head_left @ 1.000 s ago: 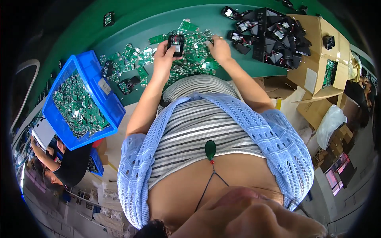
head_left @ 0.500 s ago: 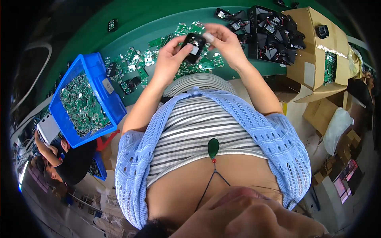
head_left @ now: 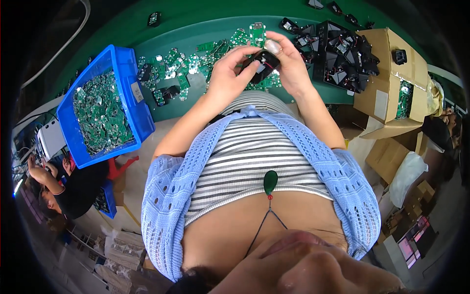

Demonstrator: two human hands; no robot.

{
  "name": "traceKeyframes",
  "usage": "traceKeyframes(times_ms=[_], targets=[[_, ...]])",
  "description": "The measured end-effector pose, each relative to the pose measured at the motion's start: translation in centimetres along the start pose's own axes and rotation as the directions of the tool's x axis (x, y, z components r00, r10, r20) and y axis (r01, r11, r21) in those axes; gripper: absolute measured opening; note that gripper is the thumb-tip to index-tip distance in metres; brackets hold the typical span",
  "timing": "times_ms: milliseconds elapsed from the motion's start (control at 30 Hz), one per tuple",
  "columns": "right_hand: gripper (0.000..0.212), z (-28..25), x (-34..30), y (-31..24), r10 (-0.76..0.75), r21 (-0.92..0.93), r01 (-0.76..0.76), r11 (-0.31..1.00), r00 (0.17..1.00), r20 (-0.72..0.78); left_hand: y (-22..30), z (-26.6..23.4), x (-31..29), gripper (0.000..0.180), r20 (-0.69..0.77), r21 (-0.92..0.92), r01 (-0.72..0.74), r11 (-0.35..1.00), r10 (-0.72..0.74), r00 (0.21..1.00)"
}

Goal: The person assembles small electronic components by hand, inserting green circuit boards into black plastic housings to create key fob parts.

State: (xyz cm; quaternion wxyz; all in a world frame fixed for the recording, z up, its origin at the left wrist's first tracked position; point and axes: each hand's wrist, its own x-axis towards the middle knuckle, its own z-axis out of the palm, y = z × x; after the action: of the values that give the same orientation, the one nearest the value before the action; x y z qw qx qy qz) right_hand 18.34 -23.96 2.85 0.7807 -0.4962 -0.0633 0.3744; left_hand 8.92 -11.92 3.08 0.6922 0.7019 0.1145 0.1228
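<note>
My left hand (head_left: 230, 71) is closed around a black plastic housing (head_left: 265, 67), its thumb lying over the open face where a pale part shows inside. Just beyond, my right hand (head_left: 293, 63) pinches a small green circuit board (head_left: 257, 35) near the thumb and forefinger, the board standing above the housing. The right hand's lower fingers are close to the housing's right side; whether they touch it is hard to tell. Loose circuit boards (head_left: 172, 64) lie scattered on the green work surface (head_left: 196, 81) behind and left of my hands.
A blue bin (head_left: 145, 115) full of green boards stands at the left. On the right, a black tray (head_left: 320, 49) is heaped with black housings with wires, beside a cardboard box (head_left: 364, 51). More black housings (head_left: 289, 25) lie at the back. Another person (head_left: 81, 188) works at the far left.
Both hands have shifted slightly right, with the black housing tilted over. The green board now shows clearly at the right fingertips. The whole view has turned a little.
</note>
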Motion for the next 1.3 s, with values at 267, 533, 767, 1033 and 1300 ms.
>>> traceKeyframes(times_ms=[267,533,767,1033,1300], targets=[[0.018,0.0,-0.6,-1.7,-0.432,-0.324,0.387,0.863,0.898,-0.079,-0.3,-1.1,0.3,0.020,-0.122,-0.190,0.102,0.976,-0.127,0.984],[0.033,3.9,-3.6,-3.2,-0.485,-0.247,0.495,0.833,0.868,0.103,0.4,-0.9,0.2,0.023,-0.255,-0.118,-0.073,0.990,0.040,0.966],[0.031,4.0,-3.3,-2.7,-0.416,-0.246,0.426,0.871,0.905,0.094,1.2,-0.3,-0.2,0.023,-0.272,-0.122,-0.127,0.984,0.089,0.958],[0.030,2.9,-3.6,-2.4,-0.345,-0.494,0.359,0.792,0.931,0.123,2.4,-0.2,-1.2,0.037,-0.176,-0.272,-0.060,0.960,0.012,0.984],[0.014,2.3,-2.8,-2.1,-0.591,-0.638,0.603,0.479,0.759,0.274,3.4,-0.5,-1.4,0.038,-0.089,-0.173,0.126,0.977,-0.143,0.986]])
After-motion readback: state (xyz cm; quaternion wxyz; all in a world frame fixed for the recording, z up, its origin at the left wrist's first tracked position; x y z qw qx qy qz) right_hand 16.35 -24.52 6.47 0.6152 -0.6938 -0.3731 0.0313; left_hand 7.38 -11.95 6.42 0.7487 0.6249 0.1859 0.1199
